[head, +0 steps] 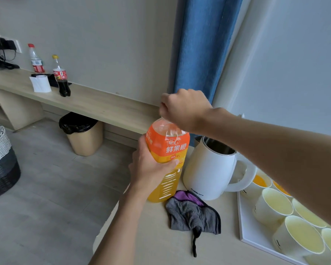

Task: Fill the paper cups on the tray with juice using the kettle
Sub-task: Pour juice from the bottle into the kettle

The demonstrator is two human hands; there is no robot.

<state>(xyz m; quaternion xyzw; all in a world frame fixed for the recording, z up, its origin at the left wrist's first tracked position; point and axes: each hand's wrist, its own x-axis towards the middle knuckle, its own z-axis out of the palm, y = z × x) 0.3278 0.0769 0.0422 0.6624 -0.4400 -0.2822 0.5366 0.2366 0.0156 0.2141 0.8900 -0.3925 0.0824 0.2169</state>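
Observation:
A large orange juice bottle [167,148] stands upright on the beige table, left of the white kettle [208,169]. My left hand [149,171] wraps around the bottle's middle. My right hand [182,108] is closed over the bottle's top, hiding the cap. The kettle's lid is open and its steel inside shows. To the right, a white tray [246,226] holds several paper cups [273,205]; two far cups [260,181] show orange juice, the near ones look empty. My right forearm covers part of the tray.
A grey and purple cloth [193,213] lies on the table in front of the kettle. A long wooden shelf [96,104] holds two cola bottles [62,79]. A bin [82,132] and a woven basket [0,161] stand on the floor at left. A blue curtain [204,44] hangs behind.

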